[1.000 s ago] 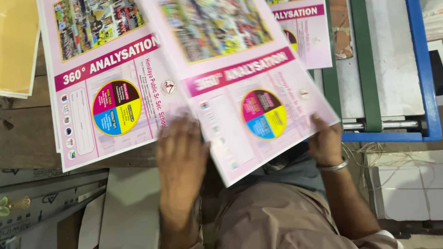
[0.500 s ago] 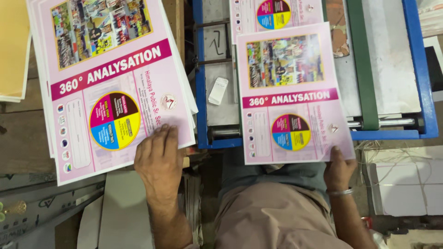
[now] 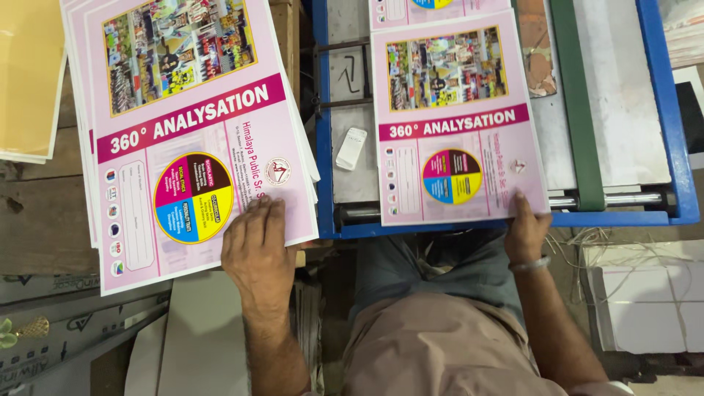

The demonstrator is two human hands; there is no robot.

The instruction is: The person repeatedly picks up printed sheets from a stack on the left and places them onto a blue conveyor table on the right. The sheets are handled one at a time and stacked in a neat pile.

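A person stands over two work areas, both hands on pink printed sheets. The left hand (image 3: 257,246) lies palm down, fingers (image 3: 265,213) spread flat and not gripping, on the bottom edge of the top sheet of a stack of pink sheets (image 3: 183,132). The stack rests on a wooden counter (image 3: 44,220); at least three sheet edges fan out along its left side, though the exact number cannot be told. The top sheet shows one photo collage, one magenta band and one four-coloured circle.

The right hand (image 3: 524,231) holds the lower right corner of a single pink sheet (image 3: 455,125), fingers resting on its face; whether they pinch it from beneath cannot be told. One silver bangle (image 3: 529,265) circles that wrist. This sheet lies on the grey bed of a blue-framed machine (image 3: 660,110), and one more pink sheet (image 3: 433,11) peeks out just above it. One small white object (image 3: 351,148) sits on the bed between stack and single sheet. One green belt (image 3: 576,95) runs down the machine to the right. Yellow sheets (image 3: 26,73) lie at far left.
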